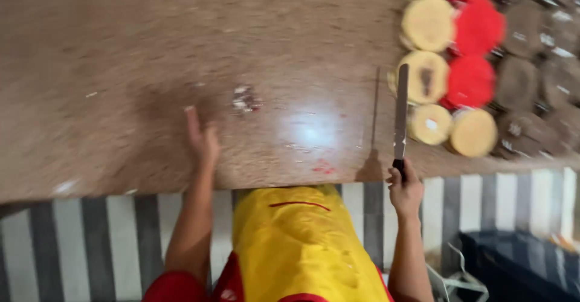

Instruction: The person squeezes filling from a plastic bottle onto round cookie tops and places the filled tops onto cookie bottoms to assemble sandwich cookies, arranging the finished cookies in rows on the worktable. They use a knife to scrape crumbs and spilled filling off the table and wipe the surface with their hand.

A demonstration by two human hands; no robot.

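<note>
My right hand [405,190] grips the black handle of a long flat metal spatula [401,112] at the counter's front edge, its blade pointing away from me toward round cake layers. The blade tip lies beside a yellow cake round with a dark smear [424,77]. My left hand [202,140] rests flat on the brown speckled counter [121,66], fingers spread, holding nothing. A small clump of white and red crumbs [244,99] lies just beyond that hand.
Rows of round cake layers fill the counter's right side: yellow ones [428,24], red ones [477,30] and dark brown ones [519,84]. Red smears [323,169] mark the counter edge. Below are a striped floor [90,241], my yellow apron [296,247] and a dark bin [519,266].
</note>
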